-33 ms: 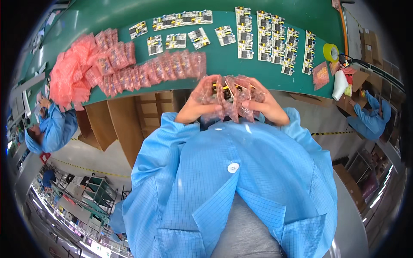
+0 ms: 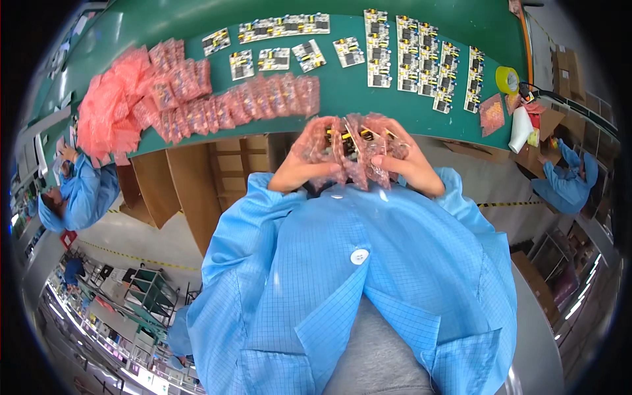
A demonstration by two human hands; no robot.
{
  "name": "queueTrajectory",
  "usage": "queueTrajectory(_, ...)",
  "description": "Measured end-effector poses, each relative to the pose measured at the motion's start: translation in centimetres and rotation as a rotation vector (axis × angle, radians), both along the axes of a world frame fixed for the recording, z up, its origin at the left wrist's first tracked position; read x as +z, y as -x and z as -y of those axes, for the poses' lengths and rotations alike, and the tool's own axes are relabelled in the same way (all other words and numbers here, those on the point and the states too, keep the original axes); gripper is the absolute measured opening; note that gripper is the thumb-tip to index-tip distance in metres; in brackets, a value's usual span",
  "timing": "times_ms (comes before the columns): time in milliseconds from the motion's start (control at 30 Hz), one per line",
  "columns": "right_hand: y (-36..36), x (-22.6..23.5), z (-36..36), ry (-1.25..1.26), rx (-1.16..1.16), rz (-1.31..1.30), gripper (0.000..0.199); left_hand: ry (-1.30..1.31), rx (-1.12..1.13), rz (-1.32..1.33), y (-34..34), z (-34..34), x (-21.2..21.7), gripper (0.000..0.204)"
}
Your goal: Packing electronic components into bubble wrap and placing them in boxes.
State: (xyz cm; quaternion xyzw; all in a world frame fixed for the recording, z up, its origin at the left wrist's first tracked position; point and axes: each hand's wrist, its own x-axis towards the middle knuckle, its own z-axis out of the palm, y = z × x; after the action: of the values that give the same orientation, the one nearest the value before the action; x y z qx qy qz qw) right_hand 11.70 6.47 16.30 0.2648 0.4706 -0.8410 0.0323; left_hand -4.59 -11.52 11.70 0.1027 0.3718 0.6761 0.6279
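Several circuit boards in pink bubble-wrap bags (image 2: 359, 153) stand on edge side by side between my hands, just off the table's front edge and close to my chest. My left hand (image 2: 308, 157) is closed around the left end of this bundle, thumb lying along the near side. From the other end my right hand (image 2: 409, 158) grips it, its thumb pressed on a bag. Yellow and dark components show through the wrap in the middle. A long row of bagged boards (image 2: 263, 97) lies on the table beyond my left hand.
On the green table (image 2: 342, 92), bare circuit boards (image 2: 306, 56) lie singly and in strips (image 2: 408, 56). Empty pink bubble bags (image 2: 108, 99) are heaped at left. Yellow tape (image 2: 507, 79) and a white roll (image 2: 520, 129) sit at right. Cardboard boxes (image 2: 191, 187) stand below; co-workers sit at both sides.
The view has shifted slightly, so the left and middle table items appear a little farther right. Both hands keep the same hold on the bagged boards.
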Motion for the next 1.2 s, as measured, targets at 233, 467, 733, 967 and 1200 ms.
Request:
queueTrajectory(233, 1.7, 3.2, 8.4, -0.357, 0.266, -0.119, 0.079, -0.1, -0.026, -0.17, -0.1, 10.2, 2.8, 0.083)
queueTrajectory(467, 5.3, 3.1, 17.4, -0.348, 0.414, -0.193, 0.094, -0.154, 0.115, -0.322, 0.9, 20.9, 1.9, 0.087)
queueTrajectory(733, 14.2, -5.8, 28.9, -0.168, 0.185, 0.08, 0.073, 0.069, 0.536, -0.009, 4.6, 30.6, -4.8, 0.076)
queueTrajectory(967, 20.3, -31.7, 36.2, 0.377, 0.025, 0.44, 0.03, 0.548, 0.386, 0.083, 11.3, 35.3, -28.0, 0.066)
queueTrajectory(1200, 21.1, -45.7, 35.6, 0.068, -0.348, 0.801, 0.024, 0.708, 0.228, -0.27, 13.1, 30.8, -45.6, 0.057)
